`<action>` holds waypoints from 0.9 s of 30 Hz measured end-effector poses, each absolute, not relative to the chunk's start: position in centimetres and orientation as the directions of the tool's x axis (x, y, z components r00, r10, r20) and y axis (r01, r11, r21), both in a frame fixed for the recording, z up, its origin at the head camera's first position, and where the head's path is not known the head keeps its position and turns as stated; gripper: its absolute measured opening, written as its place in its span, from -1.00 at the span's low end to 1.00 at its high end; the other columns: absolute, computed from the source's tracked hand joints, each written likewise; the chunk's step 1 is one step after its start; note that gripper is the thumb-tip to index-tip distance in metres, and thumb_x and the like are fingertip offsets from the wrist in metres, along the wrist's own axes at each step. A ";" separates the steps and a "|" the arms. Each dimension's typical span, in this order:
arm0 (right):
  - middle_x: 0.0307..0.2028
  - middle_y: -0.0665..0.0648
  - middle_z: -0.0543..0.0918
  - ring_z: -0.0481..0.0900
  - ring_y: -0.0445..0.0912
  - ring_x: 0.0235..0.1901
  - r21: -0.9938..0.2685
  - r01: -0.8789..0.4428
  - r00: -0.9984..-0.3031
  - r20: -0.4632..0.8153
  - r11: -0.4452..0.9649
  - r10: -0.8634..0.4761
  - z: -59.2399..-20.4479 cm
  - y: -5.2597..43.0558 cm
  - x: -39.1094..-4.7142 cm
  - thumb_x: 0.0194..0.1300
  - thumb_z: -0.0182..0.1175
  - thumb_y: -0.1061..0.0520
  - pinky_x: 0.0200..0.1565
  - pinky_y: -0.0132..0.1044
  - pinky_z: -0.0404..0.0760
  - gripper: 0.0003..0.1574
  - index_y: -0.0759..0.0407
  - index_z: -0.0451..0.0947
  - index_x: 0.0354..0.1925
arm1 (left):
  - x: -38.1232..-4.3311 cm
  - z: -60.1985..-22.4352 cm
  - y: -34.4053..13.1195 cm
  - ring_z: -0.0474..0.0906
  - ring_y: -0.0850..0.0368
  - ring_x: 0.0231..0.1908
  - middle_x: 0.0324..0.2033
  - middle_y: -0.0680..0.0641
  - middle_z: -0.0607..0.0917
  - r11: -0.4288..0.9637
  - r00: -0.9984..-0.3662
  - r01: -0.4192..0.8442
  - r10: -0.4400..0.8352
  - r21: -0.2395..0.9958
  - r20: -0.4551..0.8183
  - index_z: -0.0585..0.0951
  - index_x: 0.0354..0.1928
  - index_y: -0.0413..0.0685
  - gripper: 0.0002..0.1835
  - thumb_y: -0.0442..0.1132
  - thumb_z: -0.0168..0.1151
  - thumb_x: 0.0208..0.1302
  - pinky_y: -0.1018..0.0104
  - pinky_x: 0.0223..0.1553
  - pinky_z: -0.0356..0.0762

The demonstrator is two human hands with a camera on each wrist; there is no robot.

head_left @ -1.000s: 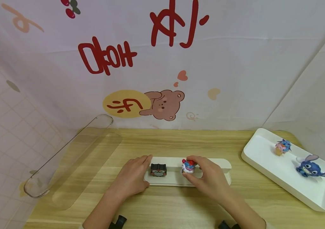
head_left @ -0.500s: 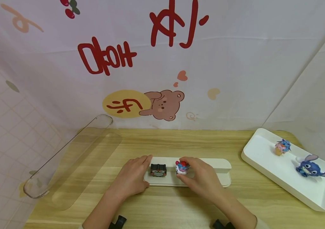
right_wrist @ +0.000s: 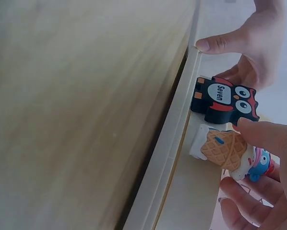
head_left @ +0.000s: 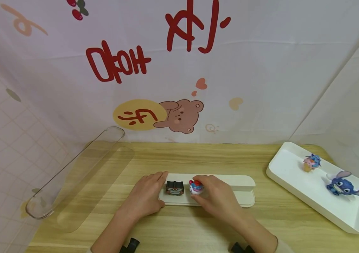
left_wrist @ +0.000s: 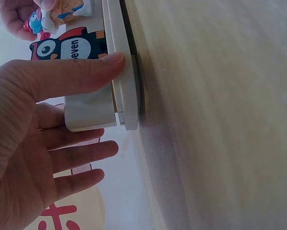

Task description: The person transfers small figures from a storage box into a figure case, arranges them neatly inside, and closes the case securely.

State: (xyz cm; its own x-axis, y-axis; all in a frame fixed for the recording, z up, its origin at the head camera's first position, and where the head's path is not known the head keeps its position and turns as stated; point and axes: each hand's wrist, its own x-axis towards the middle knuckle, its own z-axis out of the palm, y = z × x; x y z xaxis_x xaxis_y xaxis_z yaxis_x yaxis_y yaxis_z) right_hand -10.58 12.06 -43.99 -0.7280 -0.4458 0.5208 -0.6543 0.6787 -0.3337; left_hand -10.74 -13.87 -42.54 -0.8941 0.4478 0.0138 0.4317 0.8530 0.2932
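Note:
A white two-step display base (head_left: 246,199) lies across the wooden table. My left hand (head_left: 145,194) holds its left end, thumb on the front edge (left_wrist: 126,91) and fingers behind. Close beside that hand a black owl figurine (head_left: 175,188) stands on the lower step, "Seven" printed on its belly. My right hand (head_left: 219,196) pinches a small ice-cream-cone figurine (right_wrist: 225,149) with a waffle body and a blue, white and red top. The cone figurine is upright over the lower step, just right of the owl, its foot close to the step's surface.
At the right a white tray (head_left: 302,186) holds a blue big-eared figurine (head_left: 343,185) and a pink-and-blue cone figurine (head_left: 311,163). A clear plastic cover (head_left: 85,184) lies on the left. Behind the table hangs a printed white cloth (head_left: 261,88).
My right hand has slid left along the base with the cone figurine, bringing it nearer the owl. The left hand and the owl have stayed in place.

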 end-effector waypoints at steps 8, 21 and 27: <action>-0.18 -0.03 0.77 0.66 -0.16 -0.17 -0.317 -0.655 -0.733 0.485 0.686 -0.476 -44.0 11.8 -10.5 -0.09 0.74 0.07 -0.17 -0.25 0.73 -0.35 0.15 0.68 -0.03 | -10.7 -42.5 -13.9 0.57 -0.23 0.24 0.31 -0.28 0.58 0.854 -0.892 0.435 0.451 0.286 0.011 0.42 0.47 -0.35 0.05 -0.21 0.74 -0.10 -0.16 0.30 0.49; -0.14 -0.03 0.75 0.63 -0.15 -0.14 -0.320 -0.674 -0.718 0.495 0.666 -0.489 -44.2 11.6 -10.5 -0.10 0.74 0.12 -0.14 -0.25 0.73 -0.34 0.15 0.66 -0.03 | -10.8 -42.7 -14.0 0.58 -0.22 0.23 0.30 -0.28 0.58 0.850 -0.889 0.445 0.457 0.283 0.025 0.43 0.46 -0.35 0.06 -0.21 0.75 -0.12 -0.16 0.29 0.50; -0.14 -0.03 0.75 0.63 -0.15 -0.14 -0.313 -0.677 -0.713 0.503 0.666 -0.489 -44.3 11.6 -10.5 -0.12 0.75 0.11 -0.16 -0.24 0.72 -0.32 0.16 0.66 -0.03 | -10.8 -42.7 -14.0 0.57 -0.22 0.24 0.31 -0.28 0.57 0.851 -0.892 0.438 0.453 0.291 0.018 0.42 0.46 -0.35 0.05 -0.21 0.75 -0.11 -0.17 0.30 0.48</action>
State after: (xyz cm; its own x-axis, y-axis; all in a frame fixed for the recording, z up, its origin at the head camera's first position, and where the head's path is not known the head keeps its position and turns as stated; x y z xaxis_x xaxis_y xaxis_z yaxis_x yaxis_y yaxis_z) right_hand -10.46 11.63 -44.29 -0.7130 -0.4891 0.5025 -0.6773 0.6657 -0.3131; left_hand -10.78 -13.99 -42.69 -0.8916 0.4526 0.0181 0.4377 0.8507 0.2912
